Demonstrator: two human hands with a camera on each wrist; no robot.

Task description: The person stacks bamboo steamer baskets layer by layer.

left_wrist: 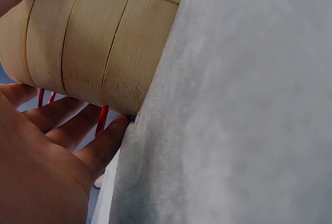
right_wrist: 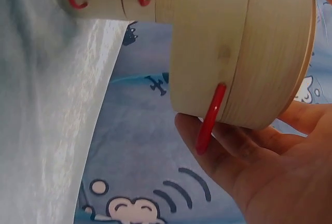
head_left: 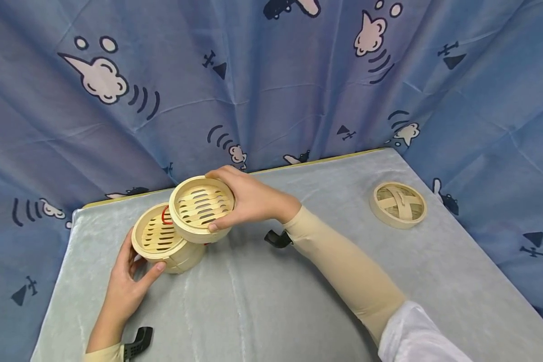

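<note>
My right hand (head_left: 253,198) grips a round bamboo steamer basket (head_left: 201,232) by its side, thumb at the near rim and fingers round the far side. A red handle (right_wrist: 211,117) sticks out of its wall beside the fingers in the right wrist view. This basket is tilted and overlaps the right part of a lower bamboo steamer (head_left: 181,259) on the table. My left hand (head_left: 128,281) holds that lower steamer from the left, thumb at the front and fingers spread along the back, near its red handles (left_wrist: 102,120). Slatted bases show inside both.
A woven bamboo steamer lid (head_left: 398,205) with a strap handle lies toward the right edge of the grey cloth-covered table (head_left: 298,301). Behind the table hangs a blue patterned curtain (head_left: 276,100). Black wrist mounts (head_left: 278,239) show at both wrists.
</note>
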